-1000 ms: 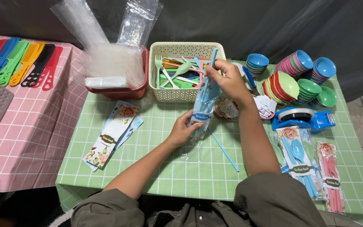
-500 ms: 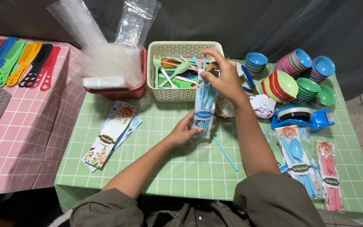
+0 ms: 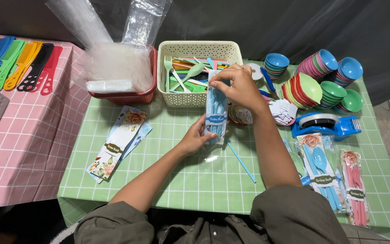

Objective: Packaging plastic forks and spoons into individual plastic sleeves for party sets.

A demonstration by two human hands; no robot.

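A clear plastic packet of light blue cutlery (image 3: 215, 110) stands upright over the green checked table (image 3: 168, 180). My left hand (image 3: 198, 138) grips its lower end. My right hand (image 3: 238, 86) pinches its top edge, just in front of the cream basket (image 3: 177, 97) of mixed coloured cutlery. A loose blue straw-like stick (image 3: 241, 161) lies on the table below my right forearm.
A red basket (image 3: 132, 96) with clear bags sits left of the cream one. Floral cards (image 3: 118, 144) lie at left. Stacked coloured bowls (image 3: 326, 77), a blue tape dispenser (image 3: 326, 124) and finished packets (image 3: 335, 176) are at right. Combs (image 3: 19, 63) lie on the pink table.
Both hands have straightened the packet from a tilt to upright, and my right hand has moved left along its top edge.
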